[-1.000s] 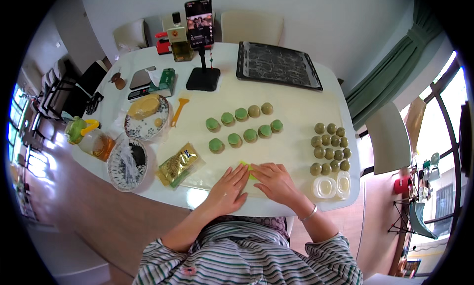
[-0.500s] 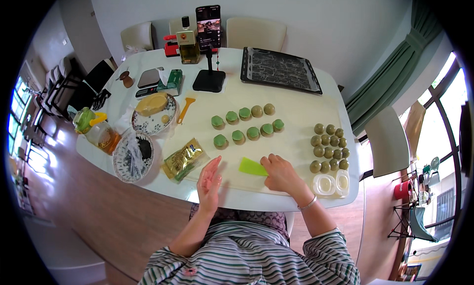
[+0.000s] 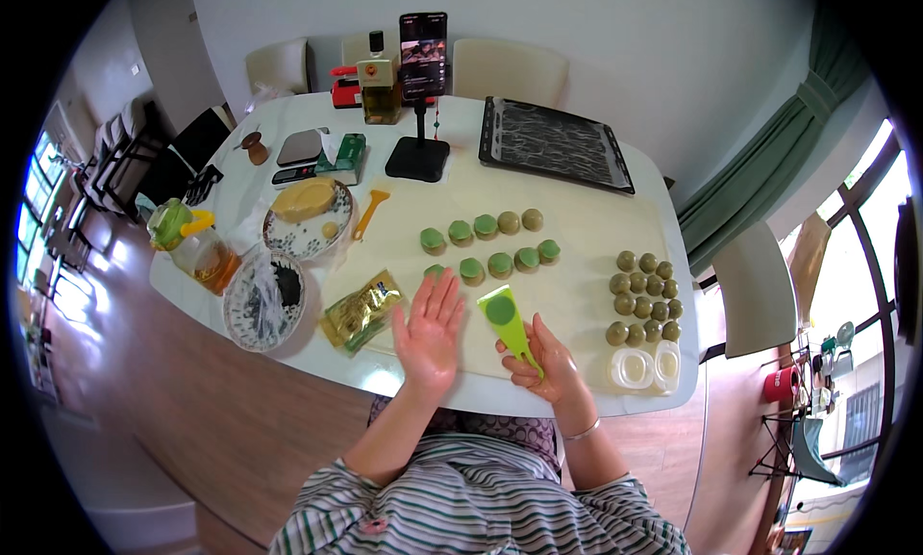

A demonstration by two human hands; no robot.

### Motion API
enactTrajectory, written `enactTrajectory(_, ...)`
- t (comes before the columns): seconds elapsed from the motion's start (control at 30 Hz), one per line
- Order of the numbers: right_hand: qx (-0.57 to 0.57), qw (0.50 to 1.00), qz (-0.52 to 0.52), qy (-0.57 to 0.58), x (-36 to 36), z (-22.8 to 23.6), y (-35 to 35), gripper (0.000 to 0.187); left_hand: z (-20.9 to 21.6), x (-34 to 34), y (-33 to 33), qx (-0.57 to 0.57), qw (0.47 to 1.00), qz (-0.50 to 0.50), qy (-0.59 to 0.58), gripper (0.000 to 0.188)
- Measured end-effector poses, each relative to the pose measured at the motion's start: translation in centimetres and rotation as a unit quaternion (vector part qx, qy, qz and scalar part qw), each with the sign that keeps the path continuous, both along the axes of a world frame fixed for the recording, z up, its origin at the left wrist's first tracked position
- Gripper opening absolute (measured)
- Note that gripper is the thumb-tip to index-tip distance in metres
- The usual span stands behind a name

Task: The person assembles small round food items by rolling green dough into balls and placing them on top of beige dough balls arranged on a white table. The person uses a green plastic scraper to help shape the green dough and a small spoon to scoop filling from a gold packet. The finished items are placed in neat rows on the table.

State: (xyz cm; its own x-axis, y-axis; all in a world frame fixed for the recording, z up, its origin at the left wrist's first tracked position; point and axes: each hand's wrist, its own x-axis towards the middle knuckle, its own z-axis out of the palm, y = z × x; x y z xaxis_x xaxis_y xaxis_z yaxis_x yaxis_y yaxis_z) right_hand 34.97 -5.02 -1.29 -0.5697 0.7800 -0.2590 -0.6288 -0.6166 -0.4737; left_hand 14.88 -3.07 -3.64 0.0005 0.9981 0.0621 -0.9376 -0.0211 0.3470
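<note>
My right hand (image 3: 548,365) grips the narrow end of a lime-green scraper (image 3: 513,332), raised above the pale mat. A flat, round, darker green dough disc (image 3: 500,311) lies on the scraper's wide blade. Left of it my left hand (image 3: 429,336) is held palm up, fingers stretched out and holding nothing. Behind my hands stand two rows of dough balls (image 3: 500,264). Most wear a green cap; two plain ones (image 3: 532,219) end the far row. My left fingertips partly cover one capped ball (image 3: 436,270) in the near row.
Several plain olive balls (image 3: 637,282) sit at the right behind clear plastic lids (image 3: 632,369). A gold packet (image 3: 361,310), a bowl with dark filling (image 3: 229,310), a plate of dough (image 3: 279,236) and an orange spatula (image 3: 370,214) lie left. A black baking tray (image 3: 556,143) and phone stand (image 3: 418,159) are at the back.
My right hand has lifted the scraper from the mat and turned it upright, with the green disc now visible on it. My left hand has moved right and opened palm up.
</note>
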Motion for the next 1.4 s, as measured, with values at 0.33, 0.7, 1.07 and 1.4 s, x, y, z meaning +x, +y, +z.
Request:
enactTrajectory(0.33,0.538,0.537,-0.237,-0.605,-6.2,1.0,-4.1,0.028,0.1,2.6,1.3,0.065,0.988,-0.053,-0.133,0.086)
enactTrajectory(0.7,0.578,0.446,-0.171,-0.661,-6.5,2.2,-5.3,0.027,1.4,0.6,1.1,0.056,0.966,-0.031,-0.250,0.086)
enactTrajectory(1.07,0.628,0.460,-0.140,-0.612,-5.4,2.1,-4.9,0.030,2.3,-0.2,1.3,0.092,0.967,-0.032,-0.234,0.084)
enactTrajectory(1.4,0.631,0.457,-0.127,-0.614,-3.9,0.9,-6.1,0.037,1.9,-1.4,2.3,0.071,0.962,-0.020,-0.264,0.085)
